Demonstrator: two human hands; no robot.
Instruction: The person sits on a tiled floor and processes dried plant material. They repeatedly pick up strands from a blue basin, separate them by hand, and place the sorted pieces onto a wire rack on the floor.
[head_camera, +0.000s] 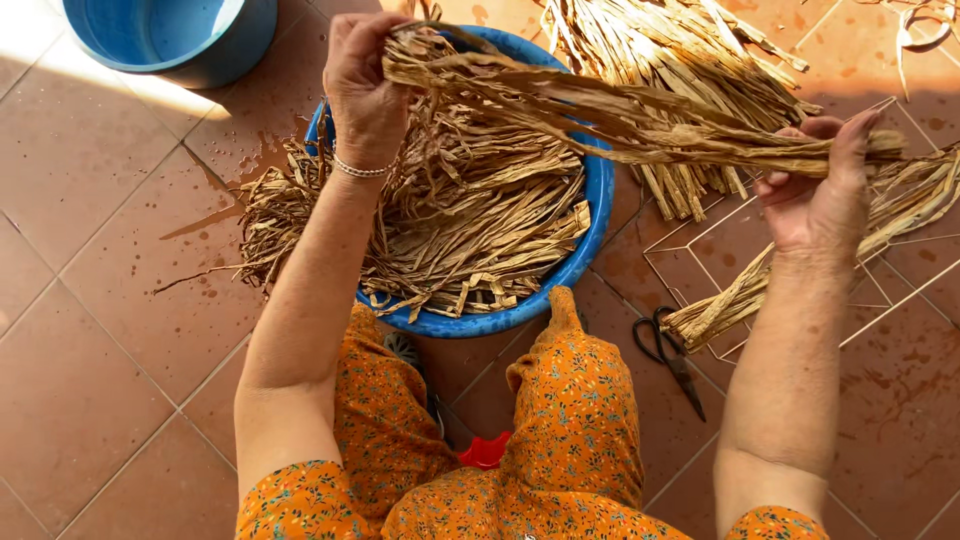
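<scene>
One bundle of dried tan plant strips (640, 115), flat, ribbon-like and creased, is stretched nearly level above the floor. Its left end is bunched and folded; its right end runs on past the grip. The strips lie roughly parallel, a few frayed loose. The bundle spans the blue basin (598, 200), which holds more such strips.

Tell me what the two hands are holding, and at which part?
Both hold one bundle of dried straw strips. The left hand has its grip on one end, above the blue basin; the right hand grips near the other end.
</scene>
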